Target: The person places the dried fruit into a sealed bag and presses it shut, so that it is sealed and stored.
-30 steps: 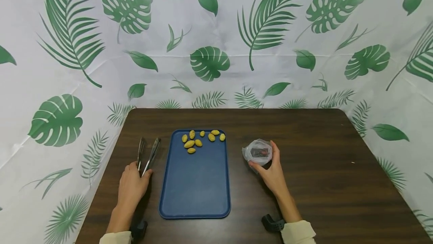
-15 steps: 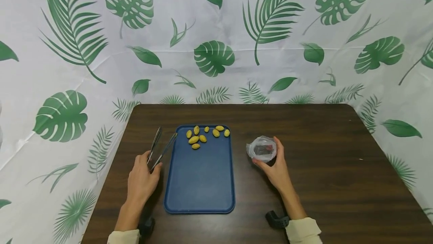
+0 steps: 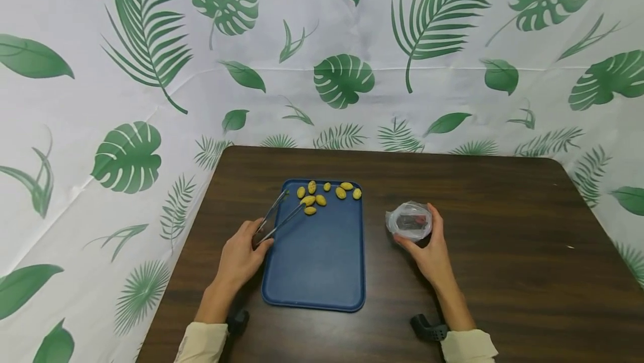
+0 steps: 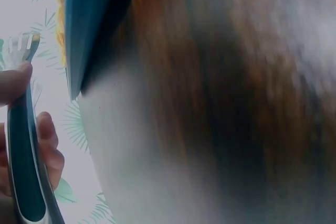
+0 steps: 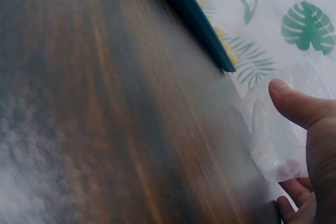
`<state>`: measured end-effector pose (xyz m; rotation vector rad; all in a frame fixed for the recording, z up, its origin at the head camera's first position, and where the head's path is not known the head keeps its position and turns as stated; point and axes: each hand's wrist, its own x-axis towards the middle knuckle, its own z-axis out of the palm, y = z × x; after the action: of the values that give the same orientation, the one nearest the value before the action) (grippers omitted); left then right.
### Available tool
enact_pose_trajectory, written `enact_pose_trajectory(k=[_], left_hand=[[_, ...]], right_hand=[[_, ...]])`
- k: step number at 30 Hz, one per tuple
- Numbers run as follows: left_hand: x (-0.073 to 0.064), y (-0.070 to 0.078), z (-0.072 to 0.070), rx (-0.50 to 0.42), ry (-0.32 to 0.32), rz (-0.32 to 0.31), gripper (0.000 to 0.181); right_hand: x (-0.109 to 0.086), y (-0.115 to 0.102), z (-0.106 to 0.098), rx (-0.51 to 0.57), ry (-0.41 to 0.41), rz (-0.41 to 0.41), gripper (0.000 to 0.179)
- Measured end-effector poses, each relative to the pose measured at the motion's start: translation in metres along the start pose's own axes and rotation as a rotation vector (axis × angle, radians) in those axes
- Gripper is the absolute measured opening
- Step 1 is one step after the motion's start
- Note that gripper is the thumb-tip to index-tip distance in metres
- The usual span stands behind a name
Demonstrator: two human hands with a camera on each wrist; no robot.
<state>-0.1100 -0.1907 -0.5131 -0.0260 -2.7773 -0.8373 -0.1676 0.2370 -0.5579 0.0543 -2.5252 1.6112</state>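
My left hand [image 3: 240,254] grips metal tongs [image 3: 288,220] at the left side of the blue tray [image 3: 317,262]. The tongs' arms are spread, and their tips overlap the tray's far left corner, right by the yellow oval pieces [image 3: 308,200]. In the left wrist view the tongs' dark handle [image 4: 23,156] lies between thumb and fingers. To the right of the tray, my right hand [image 3: 432,257] holds a clear plastic bag [image 3: 411,222] with its round mouth spread open and facing up. Thumb and fingers hold the bag [image 5: 278,135] from opposite sides in the right wrist view.
Several small yellow pieces lie grouped at the tray's far end. Tray and hands are on or over a dark wooden table [image 3: 503,251]. Behind it hangs a white cloth [image 3: 382,33] printed with green leaves.
My left hand has moved right and forward, bringing the tongs from beside the tray to over its far left corner. The right hand still holds the bag in place; the head view has shifted.
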Motion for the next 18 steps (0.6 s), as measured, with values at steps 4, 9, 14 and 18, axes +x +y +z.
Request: enact_pose_trajectory(k=[4,9,14,18], left_hand=[[0.0000,0.0060,0.0013,0.017,-0.029,0.031,0.050],[0.0005,0.0074,0.0034,0.040,-0.044,0.040,0.048],[0.0021,0.0072,0.0059,0.051,-0.063,0.044,0.046],[0.0037,0.0083,0.0072,0.070,-0.069,0.066,0.045]], right_hand=[[-0.0004,0.0000,0.0000,-0.004,0.001,0.000,0.113],[-0.0006,-0.0013,0.0003,-0.006,0.006,-0.004,0.113],[-0.0007,-0.0005,0.0003,-0.010,0.008,-0.003,0.113],[-0.0010,0.0004,0.0005,-0.011,0.010,-0.001,0.112]])
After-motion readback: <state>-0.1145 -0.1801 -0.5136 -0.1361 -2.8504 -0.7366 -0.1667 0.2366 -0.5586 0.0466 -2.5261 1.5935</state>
